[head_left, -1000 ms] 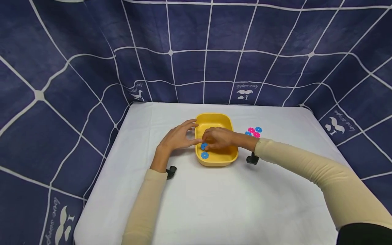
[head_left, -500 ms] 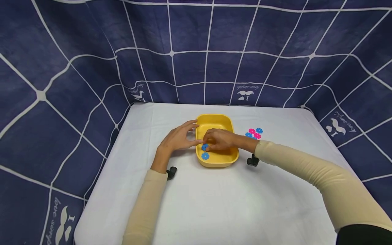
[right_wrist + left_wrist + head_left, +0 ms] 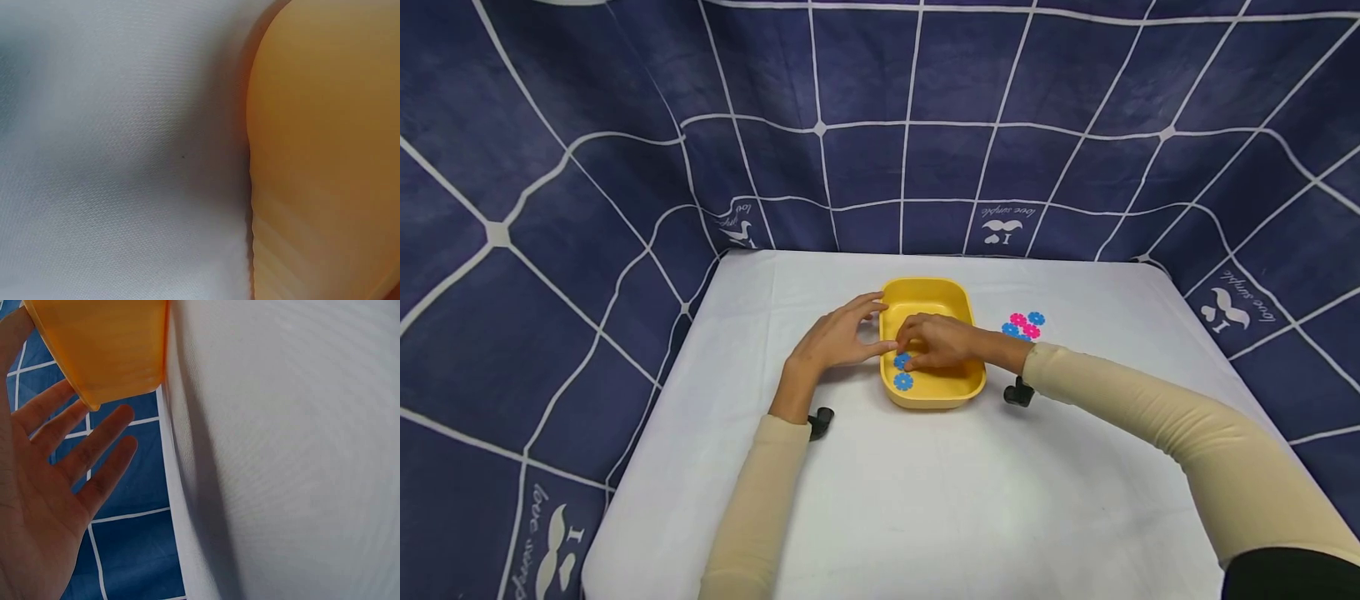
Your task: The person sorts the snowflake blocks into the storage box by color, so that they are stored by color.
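Note:
A yellow plastic tub point(image 3: 953, 390) stands on the white-covered table. My left hand point(image 3: 838, 335) is at its left side, fingers spread, fingertips and thumb at the rim. In the left wrist view the left hand's fingers point(image 3: 100, 440) extend loosely beside the tub wall point(image 3: 106, 350). My right hand point(image 3: 942, 340) reaches down into the tub with curled fingers. Its thumb and forefinger pinch a blue flower-shaped disc point(image 3: 902, 361) near the left wall. A second blue disc point(image 3: 903, 381) lies just nearer. The right wrist view shows the tub's outside point(image 3: 325, 137); the right fingers are hidden there.
Right of the tub, several pink and blue flower-shaped discs point(image 3: 1032, 331) lie in a small cluster, partly behind the right forearm. The white tablecloth point(image 3: 940, 492) reaches back to a dark blue curtain point(image 3: 865, 167) with white grid lines. Each wrist wears a small black camera point(image 3: 1019, 392).
Both hands keep almost the same pose at the tub. The whole head view shifts very slightly; the discs stay in place.

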The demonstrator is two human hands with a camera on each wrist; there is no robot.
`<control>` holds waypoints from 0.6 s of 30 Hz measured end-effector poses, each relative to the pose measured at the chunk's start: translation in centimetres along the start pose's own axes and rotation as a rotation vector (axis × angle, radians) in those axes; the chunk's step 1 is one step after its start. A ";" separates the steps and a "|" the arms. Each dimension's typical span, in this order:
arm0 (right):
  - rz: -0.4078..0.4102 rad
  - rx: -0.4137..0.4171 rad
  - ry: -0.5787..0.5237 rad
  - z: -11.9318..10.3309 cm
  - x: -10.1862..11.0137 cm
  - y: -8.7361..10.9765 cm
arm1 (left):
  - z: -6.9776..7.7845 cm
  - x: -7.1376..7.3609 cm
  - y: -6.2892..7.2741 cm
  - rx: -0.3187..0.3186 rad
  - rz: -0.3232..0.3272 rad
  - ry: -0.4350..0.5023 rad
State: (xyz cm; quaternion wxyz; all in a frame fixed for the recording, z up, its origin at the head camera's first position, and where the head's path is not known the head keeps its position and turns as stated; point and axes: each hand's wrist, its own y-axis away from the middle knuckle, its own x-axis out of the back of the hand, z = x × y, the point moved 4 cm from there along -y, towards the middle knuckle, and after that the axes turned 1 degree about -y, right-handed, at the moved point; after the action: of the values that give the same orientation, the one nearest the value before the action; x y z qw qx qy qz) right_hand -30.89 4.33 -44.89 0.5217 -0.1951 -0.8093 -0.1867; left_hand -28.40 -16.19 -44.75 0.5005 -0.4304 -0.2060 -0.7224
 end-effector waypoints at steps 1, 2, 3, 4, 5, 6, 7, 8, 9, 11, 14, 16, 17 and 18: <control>0.002 -0.001 0.001 0.0 0.0 0.0 | 0.0 0.0 0.0 -0.002 0.001 0.000; 0.004 0.000 0.003 0.0 0.0 0.0 | 0.0 0.0 0.0 -0.003 0.000 0.001; 0.006 -0.001 0.004 0.0 -0.1 0.0 | 0.0 0.0 0.0 -0.002 -0.001 0.000; 0.007 -0.002 0.006 0.0 -0.1 0.0 | 0.0 0.0 0.0 -0.002 -0.002 -0.001; 0.009 -0.001 0.007 0.0 -0.1 0.0 | 0.1 0.0 0.0 -0.001 -0.003 -0.001; 0.011 0.001 0.011 0.0 -0.1 -0.1 | 0.1 0.1 0.0 0.000 -0.004 -0.003; 0.012 0.003 0.016 0.0 -0.1 -0.1 | 0.0 0.1 0.0 0.001 -0.006 -0.004; 0.013 0.004 0.019 0.0 -0.1 -0.1 | 0.0 0.1 0.0 0.003 -0.008 -0.004; 0.013 0.004 0.020 -0.1 -0.1 -0.1 | 0.0 0.1 0.0 0.004 -0.008 -0.005; 0.013 0.005 0.022 -0.2 0.0 -0.1 | 0.1 0.1 0.0 0.006 -0.008 -0.007; 0.012 0.001 0.024 -0.3 0.0 -0.1 | 0.1 0.1 0.0 0.011 -0.008 -0.004; 0.009 -0.005 0.023 -0.4 0.1 -0.1 | 0.1 0.1 0.0 0.015 -0.008 -0.004; 0.007 -0.011 0.022 -0.4 0.1 -0.1 | 0.1 0.1 0.0 0.016 -0.008 -0.003; 0.006 -0.014 0.022 -0.4 0.1 -0.1 | 0.1 0.0 0.0 0.017 -0.008 -0.002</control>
State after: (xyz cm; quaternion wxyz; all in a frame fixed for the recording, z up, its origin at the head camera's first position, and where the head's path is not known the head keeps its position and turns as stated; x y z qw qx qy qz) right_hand -30.65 4.04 -44.63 0.5297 -0.1992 -0.8015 -0.1931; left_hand -28.38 -16.15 -44.67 0.5010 -0.4261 -0.2146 -0.7221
